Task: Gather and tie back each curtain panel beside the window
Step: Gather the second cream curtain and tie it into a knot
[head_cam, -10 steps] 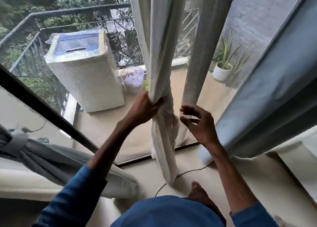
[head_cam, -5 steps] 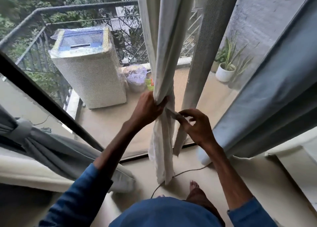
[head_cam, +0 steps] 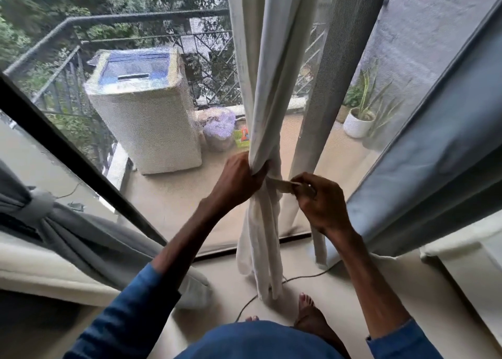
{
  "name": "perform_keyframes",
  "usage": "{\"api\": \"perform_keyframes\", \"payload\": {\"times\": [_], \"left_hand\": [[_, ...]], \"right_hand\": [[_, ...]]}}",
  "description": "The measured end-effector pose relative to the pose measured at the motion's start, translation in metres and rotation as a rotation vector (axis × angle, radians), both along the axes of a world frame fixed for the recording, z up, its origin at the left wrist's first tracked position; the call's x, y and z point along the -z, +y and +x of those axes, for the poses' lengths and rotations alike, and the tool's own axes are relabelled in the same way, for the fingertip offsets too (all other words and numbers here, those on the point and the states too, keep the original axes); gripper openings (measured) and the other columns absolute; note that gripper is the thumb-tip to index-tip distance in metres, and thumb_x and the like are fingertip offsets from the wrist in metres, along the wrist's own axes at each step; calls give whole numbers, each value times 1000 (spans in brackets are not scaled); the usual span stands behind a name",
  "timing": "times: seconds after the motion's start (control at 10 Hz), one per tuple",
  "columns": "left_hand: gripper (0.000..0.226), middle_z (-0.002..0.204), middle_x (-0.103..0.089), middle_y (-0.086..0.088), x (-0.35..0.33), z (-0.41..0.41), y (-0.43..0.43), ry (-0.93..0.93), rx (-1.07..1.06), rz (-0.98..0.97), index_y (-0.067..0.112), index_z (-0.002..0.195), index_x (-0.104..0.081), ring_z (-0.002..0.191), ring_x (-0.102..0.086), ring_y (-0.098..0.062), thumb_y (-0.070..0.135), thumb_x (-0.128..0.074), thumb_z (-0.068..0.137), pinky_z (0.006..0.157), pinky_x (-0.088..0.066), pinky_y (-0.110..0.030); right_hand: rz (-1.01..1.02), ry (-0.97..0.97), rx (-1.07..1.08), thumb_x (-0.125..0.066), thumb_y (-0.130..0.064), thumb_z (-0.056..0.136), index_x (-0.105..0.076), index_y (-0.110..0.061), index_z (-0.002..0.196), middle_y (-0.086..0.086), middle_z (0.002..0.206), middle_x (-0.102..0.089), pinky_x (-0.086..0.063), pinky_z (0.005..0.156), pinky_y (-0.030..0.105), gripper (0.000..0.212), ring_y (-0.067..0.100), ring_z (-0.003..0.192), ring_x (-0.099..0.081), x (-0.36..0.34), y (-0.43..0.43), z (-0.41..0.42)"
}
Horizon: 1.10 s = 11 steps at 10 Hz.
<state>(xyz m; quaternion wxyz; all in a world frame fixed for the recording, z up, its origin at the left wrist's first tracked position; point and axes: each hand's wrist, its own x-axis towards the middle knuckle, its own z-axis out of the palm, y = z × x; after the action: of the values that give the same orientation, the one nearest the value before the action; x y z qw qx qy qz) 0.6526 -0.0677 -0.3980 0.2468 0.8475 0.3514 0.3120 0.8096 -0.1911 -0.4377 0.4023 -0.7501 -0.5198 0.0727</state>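
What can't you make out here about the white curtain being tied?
Head view only:
Tie strip behind the white curtain: hidden by the bunched fabric.
Left hand fingers: tips buried in curtain folds.
Curtain top: cut off by the upper edge.
Green packet on the balcony: blurred, partly behind curtain.

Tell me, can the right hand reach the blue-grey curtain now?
Probably yes: nothing stands between the right hand and the blue-grey curtain just beside it. But it pinches the tie strip of the white curtain, so it must release that first.

blue long sleeves [head_cam: 130, 301], bare feet [head_cam: 308, 314].
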Motion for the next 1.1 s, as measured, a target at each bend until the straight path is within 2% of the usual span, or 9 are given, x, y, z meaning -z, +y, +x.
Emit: {"api": "perform_keyframes", "payload": {"times": [0.1,0.3,0.5,0.6,0.7,0.8,0.9,1.0,1.1], "left_hand": [[22,84,-69,-18,1,-2,1,34,12,-50,1,92,-67,70,-60,-29,22,-64,95,60,-40,-32],[45,77,-67,-12,14,-15,3,111,105,-157,6,87,-66,68,-63,-31,50,-55,89,60,-50,-47],[59,82,-71,-9,21,-18,-11,212,184,-158,10,90,-68,73,-65,-30,65,-46,90,64,-51,-42],[33,103,-67,-12,13,-17,-13,166,241,-82,9,106,-67,90,-59,-28,40,-62,95,76,-47,-35],[32,130,-52,-13,7,-20,-4,144,277,-33,15,120,-61,108,-52,-26,34,-65,94,87,-48,-37],[39,144,-42,-15,8,-25,6,158,236,16,15,127,-59,128,-43,-27,36,-64,95,90,-51,-45],[31,142,-44,-11,0,-30,4,216,189,43,14,120,-65,131,-41,-29,34,-61,97,81,-52,-49],[26,131,-58,-14,2,-27,6,226,184,18,10,117,-66,120,-51,-33,28,-60,99,79,-48,-42],[21,104,-67,-13,7,-20,12,267,213,30,10,104,-68,95,-61,-37,27,-56,100,67,-40,-36]], "right_hand": [[33,-56,20,-55,-28,88,-74,-20,89,0,86,-73,-55,70,44,21,28,83,-69,2,-4,9],[18,207,163,-53,-26,85,-78,-22,84,-8,76,-75,-48,63,22,25,4,71,-66,-9,-6,25],[-67,225,187,-62,-4,84,-75,-19,67,-4,56,-66,-38,56,20,26,3,54,-58,-25,46,27],[-153,221,96,-61,3,89,-61,-11,60,34,80,-63,-39,67,28,32,23,97,-70,-31,80,13],[-233,445,-38,-50,3,102,-56,15,125,24,118,-61,-48,85,25,27,38,123,-57,-30,108,5],[-308,406,-289,-67,5,92,-54,16,127,29,130,-59,-39,79,3,39,34,123,-56,-22,130,6],[-407,524,-277,-52,5,101,-49,11,137,30,141,-53,-39,86,18,37,39,131,-52,-43,131,-10],[-394,659,-236,-50,6,101,-46,12,139,28,135,-55,-44,91,33,39,44,134,-49,-28,130,-1],[-468,559,-437,-79,-10,73,-57,8,129,33,127,-60,-49,100,62,63,54,129,-50,27,136,36]]}}
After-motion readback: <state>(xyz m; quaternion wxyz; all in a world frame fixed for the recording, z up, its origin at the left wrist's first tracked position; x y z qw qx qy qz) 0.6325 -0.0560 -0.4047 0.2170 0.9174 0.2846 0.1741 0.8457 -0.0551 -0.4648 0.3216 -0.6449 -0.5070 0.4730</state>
